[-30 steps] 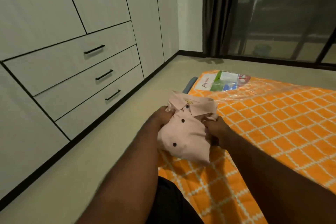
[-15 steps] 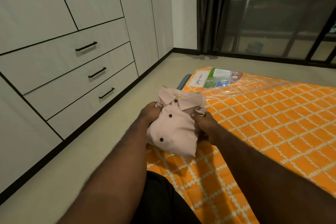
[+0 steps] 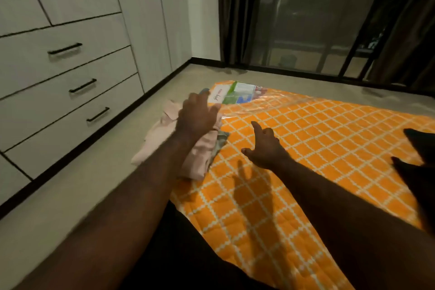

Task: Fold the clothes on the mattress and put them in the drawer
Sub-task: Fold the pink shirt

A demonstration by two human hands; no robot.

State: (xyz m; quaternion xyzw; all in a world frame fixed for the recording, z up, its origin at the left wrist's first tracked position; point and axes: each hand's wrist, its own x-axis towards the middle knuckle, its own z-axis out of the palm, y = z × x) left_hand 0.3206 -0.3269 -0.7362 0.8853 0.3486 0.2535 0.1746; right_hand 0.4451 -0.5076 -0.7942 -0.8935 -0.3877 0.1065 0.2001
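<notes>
Since my left hand (image 3: 198,118), fingers straight and gripping nothing, lies over the pink shirt (image 3: 160,139) at the mattress (image 3: 306,148) edge, centre frame, I judge it nearer than my spread right hand (image 3: 266,149).

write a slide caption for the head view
Open left hand over the pink shirt at the orange mattress edge, right hand open above it, drawers shut.

The left hand (image 3: 197,116) and right hand (image 3: 264,149) are bare, as are the left forearm (image 3: 146,186) and right forearm (image 3: 329,193) down to the lower edge. A black garment (image 3: 179,256) covers the lap between them, its cut too dim to tell.
</notes>
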